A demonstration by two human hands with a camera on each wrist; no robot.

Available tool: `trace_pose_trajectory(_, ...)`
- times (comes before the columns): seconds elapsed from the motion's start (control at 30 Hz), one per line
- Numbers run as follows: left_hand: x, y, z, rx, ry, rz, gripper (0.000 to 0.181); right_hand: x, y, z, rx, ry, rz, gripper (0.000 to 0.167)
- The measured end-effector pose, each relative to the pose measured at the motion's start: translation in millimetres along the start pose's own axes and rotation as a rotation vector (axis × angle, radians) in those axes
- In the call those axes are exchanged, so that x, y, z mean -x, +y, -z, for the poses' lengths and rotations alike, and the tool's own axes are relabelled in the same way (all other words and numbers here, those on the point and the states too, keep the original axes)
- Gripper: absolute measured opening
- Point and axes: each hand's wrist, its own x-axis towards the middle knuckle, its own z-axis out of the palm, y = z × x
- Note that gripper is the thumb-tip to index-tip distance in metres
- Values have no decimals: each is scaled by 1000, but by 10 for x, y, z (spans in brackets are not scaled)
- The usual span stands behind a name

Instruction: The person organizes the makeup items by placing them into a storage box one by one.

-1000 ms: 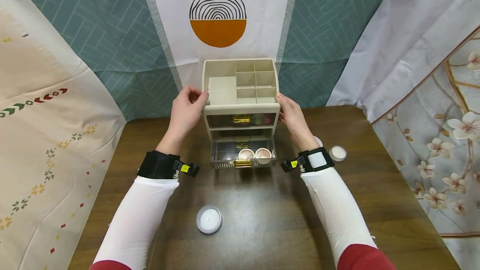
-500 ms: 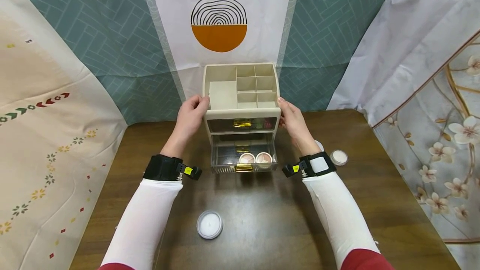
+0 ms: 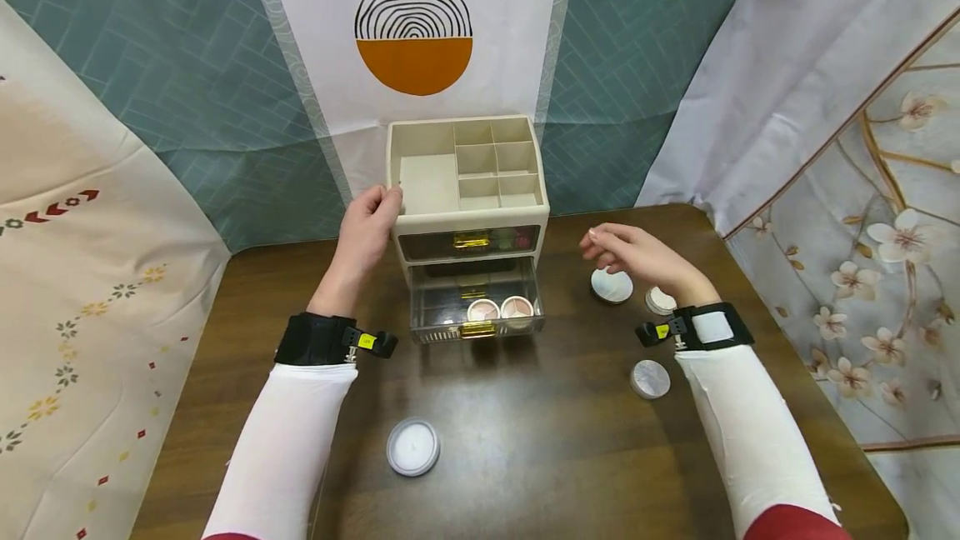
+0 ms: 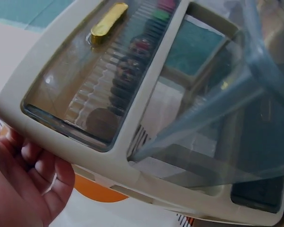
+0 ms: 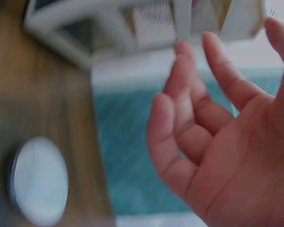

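A cream cosmetics organizer (image 3: 468, 222) with an open compartment tray on top stands at the back of the table. My left hand (image 3: 365, 227) grips its left rim; in the left wrist view the thumb is at the frame's edge and the fingers curl under the side. The upper drawer (image 4: 80, 80) is closed, with small dark and coloured items behind its clear front. The lower clear drawer (image 3: 435, 298) is pulled out and holds two round tricolour compacts (image 3: 517, 307). My right hand (image 3: 637, 255) hovers right of the organizer, holding nothing, its fingers (image 5: 217, 61) loosely bent.
Below and beside my right hand lie round containers: a pale-topped one (image 3: 611, 286), a white one (image 3: 661, 301) and a greyish one (image 3: 650, 379). Another white-topped round jar (image 3: 413, 447) sits at the front left. Patterned cloth (image 3: 300, 182) hangs behind the wooden table (image 3: 525, 448).
My right hand has let go of the organizer's right side and moved right, uncovering round containers there. My left hand keeps its grip. The head view has shifted slightly.
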Motion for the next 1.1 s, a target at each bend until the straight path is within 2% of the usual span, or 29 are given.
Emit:
trace_pose_trajectory(0.17,13,47,32,-22,-23,37,43,321,341,200,84,35,-80,49)
trace_pose_trajectory(0.43,15,70,50,-17,-37,79,40,655,742,340,111,102,-149,50)
trace_pose_trajectory(0.6,7,68,41,-7,-48,90,40,799,965,325,168,241,-168,47)
trace_pose_trajectory(0.7,1,73,43,5,-52,94,40,821,1112,327,263,287,-147,69)
trace_pose_trajectory(0.77,1,73,43,17,-47,97,40,817,1204,317,318,271,-136,90)
trace_pose_trajectory(0.83,0,69,48,27,-43,100,40,801,1285,294,371,236,-113,102)
trace_pose_trajectory(0.9,-1,58,54,33,-43,105,39,781,1344,248,395,214,-118,102)
trace_pose_trajectory(1.1,2,34,59,37,-46,116,39,741,1431,125,481,236,-167,79)
